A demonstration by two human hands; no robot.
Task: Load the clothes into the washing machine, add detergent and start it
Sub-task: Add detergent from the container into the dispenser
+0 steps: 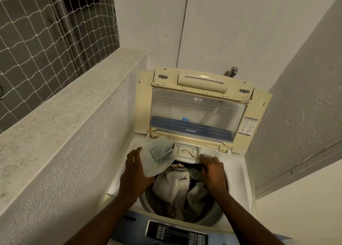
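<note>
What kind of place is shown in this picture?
Most likely a small laundry corner on a home balcony: a cream top-loading washing machine with its lid raised, a metal water tap on the white wall behind it, and a white rope net stretched at the left.

Only the two arms of the person show. The left hand point(136, 172) and the right hand point(212, 168) are both bare and seen from the back, with the knuckles standing out as low ridges on each. Behind the left hand, the left forearm point(103, 217) is uncovered from the wrist to the bottom edge of the view. Behind the right hand, the right forearm point(238, 213) is uncovered in the same way. Both forearms are lean and even in outline, widening away from the hands. The nails look short, though dim light and blur at the fingertips leave that uncertain.
</note>
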